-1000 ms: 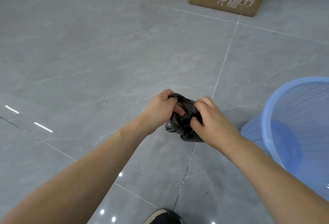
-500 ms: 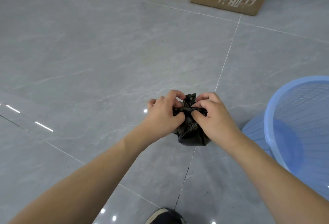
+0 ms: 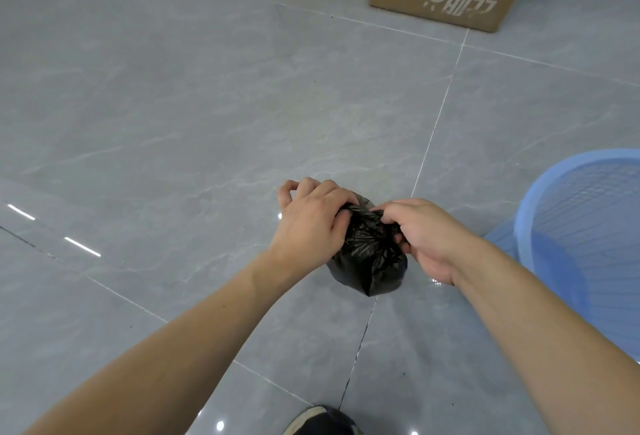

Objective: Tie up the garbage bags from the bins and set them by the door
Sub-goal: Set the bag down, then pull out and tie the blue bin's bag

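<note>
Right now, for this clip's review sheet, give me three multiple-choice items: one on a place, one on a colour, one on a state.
1. Where is the bin?
A. left of the left hand
B. right of the right hand
C. behind the box

2. What colour is the bag?
A. black
B. white
C. blue

3. What are the hands doing?
A. both lie flat on the floor
B. one holds the bag, one hangs idle
C. both grip the bag's top

Key:
1 B: the bin stands at the frame's right edge, past the right hand.
2 A: the plastic is glossy black.
3 C: the left hand and the right hand both curl round the gathered top.
</note>
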A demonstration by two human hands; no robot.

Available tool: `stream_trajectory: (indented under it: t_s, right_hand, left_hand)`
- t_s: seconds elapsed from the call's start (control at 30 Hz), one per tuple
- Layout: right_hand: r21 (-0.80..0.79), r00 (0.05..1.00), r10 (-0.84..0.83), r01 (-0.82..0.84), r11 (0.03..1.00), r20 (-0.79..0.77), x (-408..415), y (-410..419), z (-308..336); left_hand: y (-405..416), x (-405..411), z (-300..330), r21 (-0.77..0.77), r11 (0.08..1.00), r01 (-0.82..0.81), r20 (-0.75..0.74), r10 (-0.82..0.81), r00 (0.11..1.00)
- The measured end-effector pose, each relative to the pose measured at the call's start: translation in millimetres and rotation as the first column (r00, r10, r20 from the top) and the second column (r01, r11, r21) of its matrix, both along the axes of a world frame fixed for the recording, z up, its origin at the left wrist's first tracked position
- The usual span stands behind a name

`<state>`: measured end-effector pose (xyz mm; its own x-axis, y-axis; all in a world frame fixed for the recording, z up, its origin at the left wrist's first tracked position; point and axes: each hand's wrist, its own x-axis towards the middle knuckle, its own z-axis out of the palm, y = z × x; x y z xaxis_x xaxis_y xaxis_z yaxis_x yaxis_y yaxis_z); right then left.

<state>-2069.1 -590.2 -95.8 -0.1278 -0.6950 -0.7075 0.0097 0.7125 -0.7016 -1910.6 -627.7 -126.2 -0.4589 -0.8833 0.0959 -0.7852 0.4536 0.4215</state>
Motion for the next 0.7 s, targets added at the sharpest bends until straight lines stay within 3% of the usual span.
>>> stream_trajectory:
  t_s: [0.1,0.23,0.3,0.53,0.7]
  right_hand:
    - [0.033,0.994,0.046,-0.043,0.999,-0.095,-0.3,-2.6,2.4]
    - [0.033,0.993,-0.011,0.007,0.999,0.117,-1.9,-3.6,2.6]
    - [0.006,0.992,-0.022,0.021,1.000,0.127,-3.3,-2.4,1.1]
    - [-0.006,0.975,-0.186,0.188,0.982,0.120,-8.4,1.5,-9.5]
    - [-0.045,0.972,-0.223,0.226,0.973,0.073,-3.3,-0.7,-13.1]
  left_hand:
    - [-0.9,0.9,0.2,0.011,0.999,-0.031,0.006,0.031,1.000]
    - [-4.4,0.4,2.6,0.053,0.998,-0.033,0.018,0.032,0.999]
    - [-5.9,-0.4,3.7,0.112,0.993,-0.036,-0.010,0.038,0.999]
    - [6.0,7.7,13.5,0.304,0.952,0.025,-0.298,0.070,0.952]
    - [9.5,-1.2,10.5,0.273,0.962,0.000,-0.185,0.053,0.981]
